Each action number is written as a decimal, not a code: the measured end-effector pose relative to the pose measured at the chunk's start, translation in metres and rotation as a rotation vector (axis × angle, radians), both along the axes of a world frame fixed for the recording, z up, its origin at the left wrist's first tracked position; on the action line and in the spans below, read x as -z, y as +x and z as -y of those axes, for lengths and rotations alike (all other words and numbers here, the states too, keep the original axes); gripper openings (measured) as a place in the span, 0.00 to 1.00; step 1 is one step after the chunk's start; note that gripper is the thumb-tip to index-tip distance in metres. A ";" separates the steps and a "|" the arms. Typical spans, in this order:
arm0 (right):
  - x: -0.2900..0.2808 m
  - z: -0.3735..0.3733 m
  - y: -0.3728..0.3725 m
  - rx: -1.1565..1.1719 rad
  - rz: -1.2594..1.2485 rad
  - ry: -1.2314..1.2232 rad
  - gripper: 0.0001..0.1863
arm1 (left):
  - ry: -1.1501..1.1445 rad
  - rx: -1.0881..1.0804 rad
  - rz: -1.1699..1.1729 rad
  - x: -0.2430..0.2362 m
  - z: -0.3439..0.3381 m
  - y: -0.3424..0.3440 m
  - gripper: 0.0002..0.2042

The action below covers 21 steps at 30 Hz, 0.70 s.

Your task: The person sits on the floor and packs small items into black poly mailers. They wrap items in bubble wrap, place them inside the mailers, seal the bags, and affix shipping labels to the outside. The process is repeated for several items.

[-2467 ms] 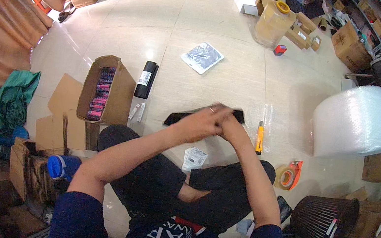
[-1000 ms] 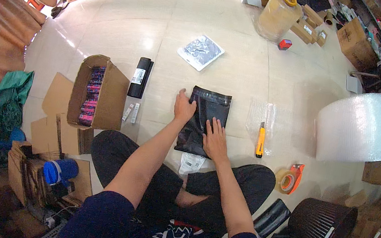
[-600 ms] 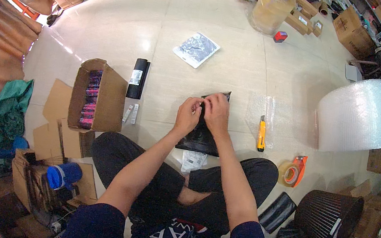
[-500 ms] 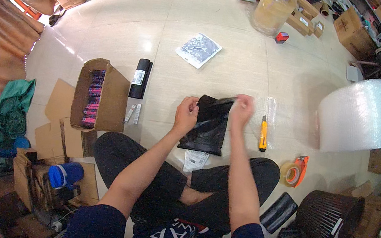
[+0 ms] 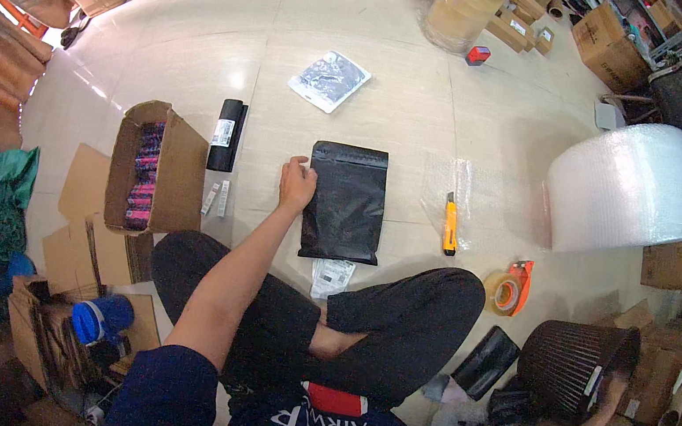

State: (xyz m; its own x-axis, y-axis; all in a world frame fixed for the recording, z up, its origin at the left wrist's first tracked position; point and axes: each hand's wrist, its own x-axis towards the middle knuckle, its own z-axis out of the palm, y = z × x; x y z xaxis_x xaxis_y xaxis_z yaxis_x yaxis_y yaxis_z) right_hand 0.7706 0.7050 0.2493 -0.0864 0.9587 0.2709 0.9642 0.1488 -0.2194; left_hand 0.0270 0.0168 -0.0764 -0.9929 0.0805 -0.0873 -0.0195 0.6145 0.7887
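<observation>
the black bag lies flat on the floor. the left hand, half curled, is at its left edge; the right hand is at the bin. whether either grips, i can't tell.

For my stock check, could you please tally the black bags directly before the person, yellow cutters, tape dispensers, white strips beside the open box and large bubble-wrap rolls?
Black bag: 1
Yellow cutter: 1
Tape dispenser: 1
White strips: 2
Bubble-wrap roll: 1
Total: 6
</observation>
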 end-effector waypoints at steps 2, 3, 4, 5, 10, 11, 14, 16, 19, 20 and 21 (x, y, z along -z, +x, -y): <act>0.015 -0.010 0.045 -0.169 -0.120 -0.418 0.20 | -0.032 0.060 -0.004 -0.013 0.000 0.005 0.19; 0.019 -0.010 0.054 -0.141 -0.084 -0.326 0.19 | -0.090 0.156 -0.094 -0.022 0.000 0.008 0.19; 0.019 -0.008 0.054 -0.109 -0.050 -0.234 0.18 | -0.165 0.248 -0.151 -0.033 -0.001 0.010 0.18; 0.011 -0.004 0.044 0.000 0.022 -0.146 0.18 | -0.263 0.342 -0.169 -0.045 0.001 0.014 0.18; -0.008 0.089 -0.141 -0.403 0.040 0.439 0.15 | -0.444 0.891 -0.085 -0.093 0.005 0.064 0.18; 0.002 0.123 -0.193 -0.630 -0.152 0.329 0.17 | -0.467 0.971 -0.103 -0.097 0.008 0.079 0.18; 0.062 0.250 -0.351 -0.794 -0.371 -0.450 0.20 | -0.507 0.991 -0.194 -0.098 0.017 0.113 0.26; 0.108 0.352 -0.417 -1.210 -0.070 -0.438 0.27 | -0.548 0.956 -0.244 -0.090 0.021 0.128 0.30; 0.183 0.464 -0.511 -1.726 0.096 -0.520 0.33 | -0.558 0.929 -0.296 -0.076 0.029 0.142 0.31; 0.200 0.489 -0.521 -1.759 0.203 -0.352 0.34 | -0.547 0.919 -0.321 -0.071 0.030 0.144 0.30; 0.215 0.503 -0.525 -1.754 0.390 -0.223 0.34 | -0.536 0.906 -0.301 -0.066 0.032 0.145 0.29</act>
State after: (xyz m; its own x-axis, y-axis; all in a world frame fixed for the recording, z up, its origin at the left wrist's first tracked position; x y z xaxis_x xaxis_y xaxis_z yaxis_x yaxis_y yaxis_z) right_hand 0.2455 0.2023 0.0344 -0.9485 -0.2944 -0.1169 -0.2680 0.9426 -0.1994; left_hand 0.1722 -0.0155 -0.0104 -0.5709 0.8158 -0.0926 0.7616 0.5683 0.3114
